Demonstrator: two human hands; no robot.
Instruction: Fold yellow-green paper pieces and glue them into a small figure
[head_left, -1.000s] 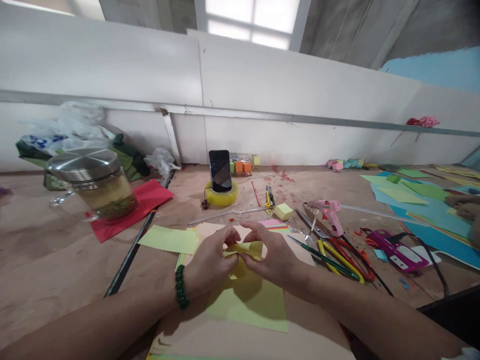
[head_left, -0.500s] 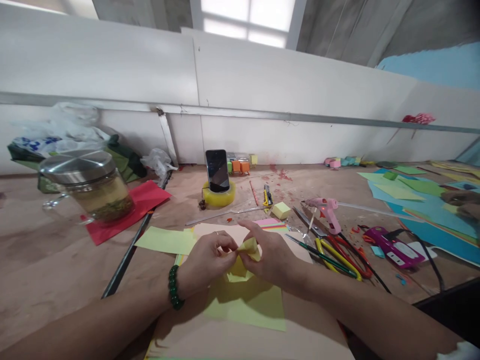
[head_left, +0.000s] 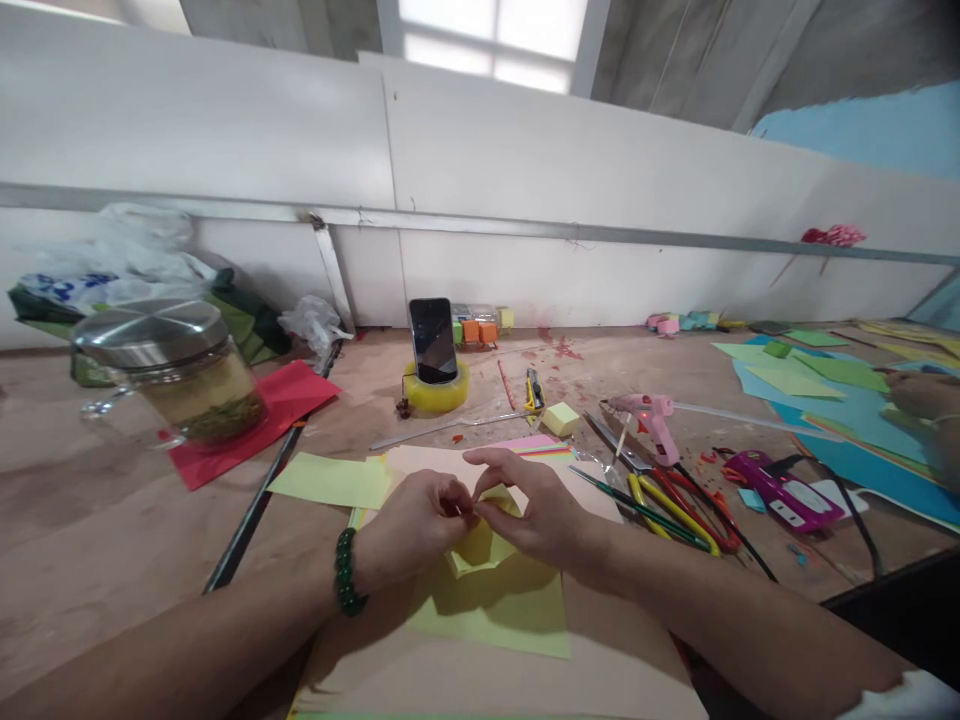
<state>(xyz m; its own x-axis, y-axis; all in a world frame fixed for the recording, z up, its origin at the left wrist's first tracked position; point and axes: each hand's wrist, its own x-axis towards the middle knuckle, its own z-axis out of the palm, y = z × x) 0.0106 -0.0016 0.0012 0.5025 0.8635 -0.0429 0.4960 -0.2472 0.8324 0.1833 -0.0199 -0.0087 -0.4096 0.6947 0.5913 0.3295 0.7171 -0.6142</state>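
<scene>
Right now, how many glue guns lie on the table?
2: a pink glue gun right of centre, and a purple glue gun further right near the blue paper. Others may be hidden.

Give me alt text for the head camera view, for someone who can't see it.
Two bare hands, left hand and right hand, pinch a small folded yellow paper above a yellow-green sheet on a cluttered wooden table. Scissors and a pink glue gun lie to the right.

Both forearms are extended from the near edge toward the middle, converging so that the hands meet. The left hand (head_left: 409,525) is curled, its fingertips pinched together at the right. The right hand (head_left: 536,505) is arched, with its index finger stretched leftward above the left hand's knuckles.
</scene>
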